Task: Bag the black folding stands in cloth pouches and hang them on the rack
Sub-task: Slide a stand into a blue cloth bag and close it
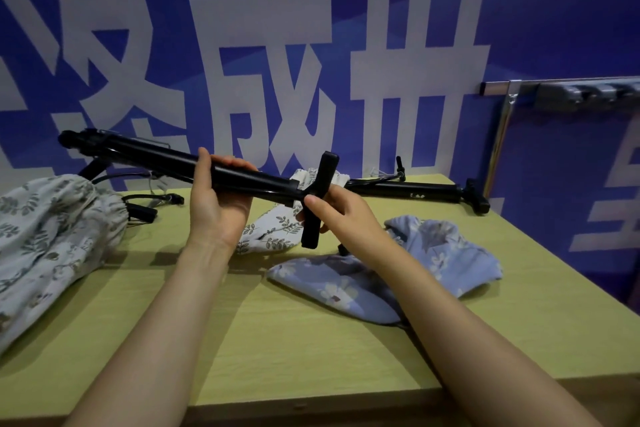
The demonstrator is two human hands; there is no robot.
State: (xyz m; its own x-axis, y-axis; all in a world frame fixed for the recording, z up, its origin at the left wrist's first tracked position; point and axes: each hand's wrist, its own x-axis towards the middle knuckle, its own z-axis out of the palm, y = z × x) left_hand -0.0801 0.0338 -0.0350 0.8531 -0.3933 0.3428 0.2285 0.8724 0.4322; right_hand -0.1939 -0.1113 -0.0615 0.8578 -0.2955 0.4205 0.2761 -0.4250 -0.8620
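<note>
— Hands are doing what?
— Left hand (221, 198) is gripping the black folding stand (145, 154) above the table (311, 340); right hand (332, 210) is pinching its crossbar (320, 199). Better to fold this flat first.
— Obstacles?
— Blue floral pouch (398, 274) is lying closed; another stand (415, 191) is crowding behind. Rack (568, 94) is waiting at right.

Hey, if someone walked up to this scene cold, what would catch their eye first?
Probably the long black folding stand held above the table in mid-frame, with the left hand around its shaft and the right hand pinching its crossbar. Behind it, huge white characters fill a blue wall. Flowered cloth pouches lie around on the table.
</note>
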